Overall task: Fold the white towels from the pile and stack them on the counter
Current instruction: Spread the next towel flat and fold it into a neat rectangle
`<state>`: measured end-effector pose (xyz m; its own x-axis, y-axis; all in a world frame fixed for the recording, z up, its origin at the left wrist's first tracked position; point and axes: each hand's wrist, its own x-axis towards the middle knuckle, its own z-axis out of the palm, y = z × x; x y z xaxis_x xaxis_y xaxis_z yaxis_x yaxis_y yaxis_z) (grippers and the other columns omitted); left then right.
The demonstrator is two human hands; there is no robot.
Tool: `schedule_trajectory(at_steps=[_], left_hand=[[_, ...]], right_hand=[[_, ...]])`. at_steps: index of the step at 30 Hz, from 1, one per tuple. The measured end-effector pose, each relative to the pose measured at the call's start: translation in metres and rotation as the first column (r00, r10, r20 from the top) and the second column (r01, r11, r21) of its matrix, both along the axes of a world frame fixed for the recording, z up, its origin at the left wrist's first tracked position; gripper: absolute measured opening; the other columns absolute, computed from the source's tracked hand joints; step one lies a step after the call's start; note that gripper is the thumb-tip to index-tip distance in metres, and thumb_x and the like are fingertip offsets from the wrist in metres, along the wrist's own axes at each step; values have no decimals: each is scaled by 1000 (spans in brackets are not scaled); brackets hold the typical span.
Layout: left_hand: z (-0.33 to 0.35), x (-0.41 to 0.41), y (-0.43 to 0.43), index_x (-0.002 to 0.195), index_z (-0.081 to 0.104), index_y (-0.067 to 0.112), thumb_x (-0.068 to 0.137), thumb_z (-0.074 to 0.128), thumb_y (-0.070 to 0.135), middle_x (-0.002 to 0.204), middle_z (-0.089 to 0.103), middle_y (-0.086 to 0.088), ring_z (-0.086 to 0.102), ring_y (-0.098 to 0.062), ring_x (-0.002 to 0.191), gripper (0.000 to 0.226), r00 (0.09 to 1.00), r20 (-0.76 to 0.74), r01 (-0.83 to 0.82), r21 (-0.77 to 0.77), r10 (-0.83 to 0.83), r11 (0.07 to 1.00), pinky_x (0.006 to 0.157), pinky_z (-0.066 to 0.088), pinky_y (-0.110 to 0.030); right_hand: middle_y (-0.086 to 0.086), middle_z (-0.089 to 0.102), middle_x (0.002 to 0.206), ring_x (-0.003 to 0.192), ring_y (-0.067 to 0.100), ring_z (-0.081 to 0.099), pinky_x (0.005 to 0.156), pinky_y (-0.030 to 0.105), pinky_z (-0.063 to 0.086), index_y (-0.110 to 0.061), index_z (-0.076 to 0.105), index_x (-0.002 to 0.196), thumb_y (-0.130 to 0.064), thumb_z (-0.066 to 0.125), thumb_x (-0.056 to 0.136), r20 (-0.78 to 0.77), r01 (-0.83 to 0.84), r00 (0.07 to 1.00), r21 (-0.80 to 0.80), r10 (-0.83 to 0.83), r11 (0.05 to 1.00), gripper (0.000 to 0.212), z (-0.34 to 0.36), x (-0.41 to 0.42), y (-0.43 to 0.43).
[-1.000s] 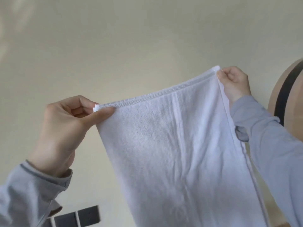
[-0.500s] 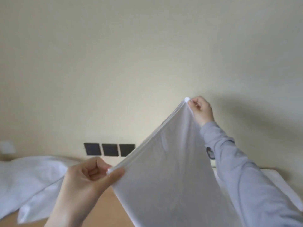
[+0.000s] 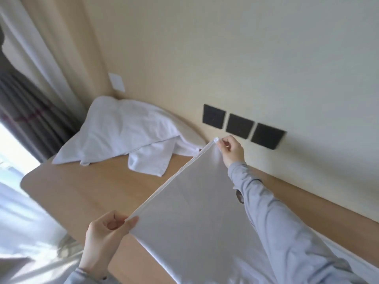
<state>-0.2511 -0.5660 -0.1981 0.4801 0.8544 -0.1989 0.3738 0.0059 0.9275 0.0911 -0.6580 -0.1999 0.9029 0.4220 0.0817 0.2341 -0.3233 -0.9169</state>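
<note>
Both hands pinching top corners of white towel (image 3: 196, 201): left hand (image 3: 104, 238) near corner, right hand (image 3: 231, 150) far corner. Towel stretched above wooden counter (image 3: 86, 193), lower end draping down. Pile (image 3: 123, 134) at counter's far left end. Soft, light, limp; corner grips best.

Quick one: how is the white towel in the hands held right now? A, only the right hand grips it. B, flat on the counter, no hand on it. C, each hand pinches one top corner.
C: the left hand and the right hand each pinch a top corner of the white towel, its upper edge stretched straight between them.
</note>
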Motion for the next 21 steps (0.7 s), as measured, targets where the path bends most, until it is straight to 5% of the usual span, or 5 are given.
schedule_trajectory(at_steps=[5, 9, 13, 18, 21], left_hand=[[-63, -28, 50, 57, 63, 7, 62, 86, 13, 62, 66, -20, 55, -16, 58, 24, 988, -126, -104, -162, 84, 981, 84, 50, -50], [-106, -45, 75, 54, 61, 16, 56, 77, 32, 55, 60, -11, 46, -19, 58, 23, 942, -321, -169, -188, 102, 968, 63, 39, -31], [-135, -45, 82, 62, 64, 21, 76, 72, 12, 70, 65, -1, 59, -26, 77, 19, 789, -599, -146, 31, 135, 989, 66, 41, -32], [-154, 10, 45, 116, 58, 7, 95, 31, 39, 122, 60, -16, 55, -36, 114, 47, 811, -585, 374, 525, 6, 764, 94, 37, -43], [-168, 33, 35, 131, 52, 7, 97, 26, 38, 143, 44, -9, 12, -18, 144, 53, 724, -632, 635, 453, -277, 626, 110, 21, -36]], right_hand=[[-2, 51, 63, 66, 21, 47, 66, 33, 38, -14, 49, 75, -20, 60, 87, 4, -148, 988, -212, 152, 966, 17, -70, -28, 95], [13, 63, 74, 69, 22, 48, 69, 35, 41, -9, 56, 78, -20, 61, 86, 47, -188, 974, -387, 223, 903, 14, -121, -43, 142], [9, 62, 104, 98, 28, 54, 85, 41, 37, -12, 57, 102, -25, 55, 90, 195, -131, 931, -610, 308, 782, 18, -151, -53, 160], [15, 63, 106, 98, 35, 60, 84, 46, 47, 1, 62, 105, -5, 51, 87, 546, -310, 685, -379, 482, 872, 22, -149, -98, 147], [13, 63, 120, 115, 29, 58, 94, 44, 47, -1, 64, 114, -18, 40, 95, 550, -632, 356, -454, 755, 629, 35, -167, -146, 107]])
